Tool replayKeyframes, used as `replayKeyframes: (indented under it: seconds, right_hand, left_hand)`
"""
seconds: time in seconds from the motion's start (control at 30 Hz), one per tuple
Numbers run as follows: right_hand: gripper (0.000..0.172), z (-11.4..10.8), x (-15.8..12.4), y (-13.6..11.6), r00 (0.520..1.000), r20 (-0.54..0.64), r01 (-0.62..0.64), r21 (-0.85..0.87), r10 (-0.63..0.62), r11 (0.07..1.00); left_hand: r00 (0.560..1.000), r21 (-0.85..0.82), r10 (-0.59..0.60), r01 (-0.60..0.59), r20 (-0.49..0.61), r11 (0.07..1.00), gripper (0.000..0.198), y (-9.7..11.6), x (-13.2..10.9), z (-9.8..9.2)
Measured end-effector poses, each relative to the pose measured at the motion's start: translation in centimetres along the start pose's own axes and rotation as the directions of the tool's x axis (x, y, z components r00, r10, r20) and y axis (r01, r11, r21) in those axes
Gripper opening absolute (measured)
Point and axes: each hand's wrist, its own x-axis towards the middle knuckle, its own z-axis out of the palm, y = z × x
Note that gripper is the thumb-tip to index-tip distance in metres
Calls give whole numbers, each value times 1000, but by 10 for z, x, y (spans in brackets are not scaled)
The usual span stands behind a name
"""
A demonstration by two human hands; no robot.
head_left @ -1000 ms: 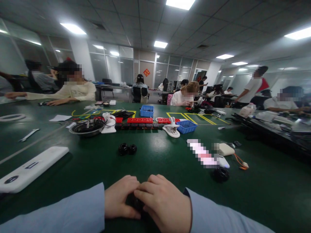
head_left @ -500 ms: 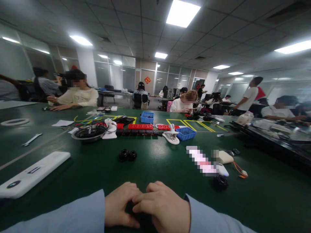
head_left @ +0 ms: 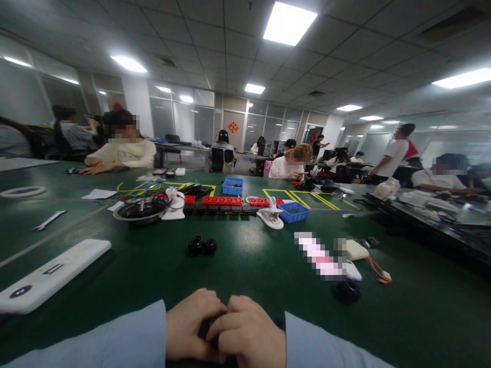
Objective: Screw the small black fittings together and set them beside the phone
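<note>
At the near side of the worktop [head_left: 253, 271], your left hand [head_left: 190, 323] and right hand [head_left: 251, 332] sit close together, both curled; whether they hold anything cannot be told. Two black rings [head_left: 196, 248] lie beyond, side by side.

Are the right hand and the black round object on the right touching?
Apart. The head view shows green tabletop between the right hand and the black round object.
</note>
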Motion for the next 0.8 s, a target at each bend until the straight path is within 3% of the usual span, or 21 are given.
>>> replayKeyframes:
  seconds: [0.3, 0.53, 0.7, 0.8]
  right_hand:
    - [18, 12, -6, 7, 998, -55, 21, 40, -19, 999]
    - [18, 13, -7, 6, 999, -25, 21, -15, -22, 1000]
    - [24, 8, -11, -1, 973, -227, 35, 29, -27, 999]
    - [19, -7, -10, -9, 940, -335, -36, 89, 64, 995]
  left_hand:
    - [999, -11, -30, 31, 13, 999, 38, 3, 1, -3]
    - [998, -19, -48, 49, 32, 999, 36, 3, 2, -4]
    - [999, -13, -38, 38, 32, 999, 31, 4, 3, -3]
    - [999, -33, 3, -2, 34, 999, 32, 2, 2, -4]
